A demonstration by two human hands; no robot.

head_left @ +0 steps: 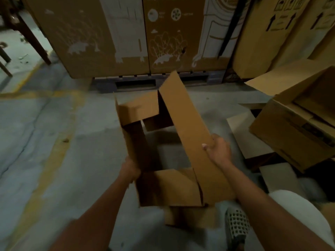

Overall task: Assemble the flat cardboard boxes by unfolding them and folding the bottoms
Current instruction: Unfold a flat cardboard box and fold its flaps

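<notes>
A brown cardboard box [188, 127] is held opened out above the concrete floor, and I look down through it to the floor. Its flaps stand loose: a long one on the right, a short one at the far side and a short one at the near side. My right hand [218, 148] grips the edge of the long right flap, thumb on the inner face. My left hand [129, 169] holds the left wall low down; its fingers are hidden behind the cardboard.
Tall printed cartons [126, 33] stand on a pallet straight ahead. An assembled open box [297, 127] and flat cardboard sheets [248, 133] lie at the right. My perforated shoe [236, 223] is below the box. Dark furniture legs [30, 35] stand at the far left.
</notes>
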